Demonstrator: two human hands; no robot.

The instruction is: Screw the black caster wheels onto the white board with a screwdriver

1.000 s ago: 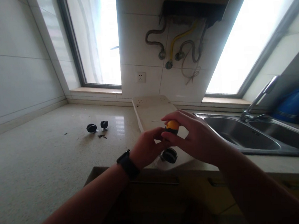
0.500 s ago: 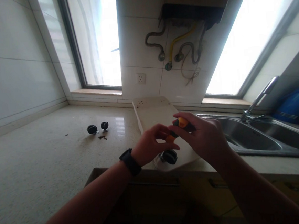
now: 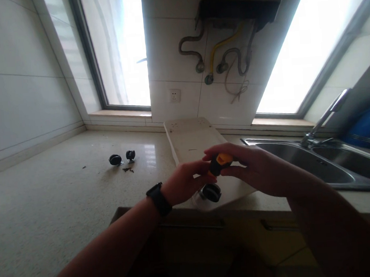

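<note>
An orange-and-black screwdriver [image 3: 220, 164] is held between both my hands above a pale flat panel [image 3: 193, 135]. My right hand [image 3: 251, 163] has its fingers and thumb closed round the handle. Lower on the tool, my left hand [image 3: 186, 182], with a dark watch on the wrist, pinches its orange end. Any shaft or tip is hidden by the fingers. Just below the hands, a black caster wheel [image 3: 211, 192] with a metal plate sits on the panel's near end. Small holes show at the panel's far corners.
On the counter [image 3: 64, 199] to the left lie two loose casters [image 3: 115, 159] and a little pile of screws [image 3: 128, 170]. A double steel sink [image 3: 302, 163] with a tap [image 3: 326, 116] is at right. Drawers with handles [image 3: 192, 226] are below the counter edge.
My right hand has turned round the handle, its wrist swinging out to the right, and the screwdriver sits slightly lower. My left hand keeps its pinch. The view has shifted slightly.
</note>
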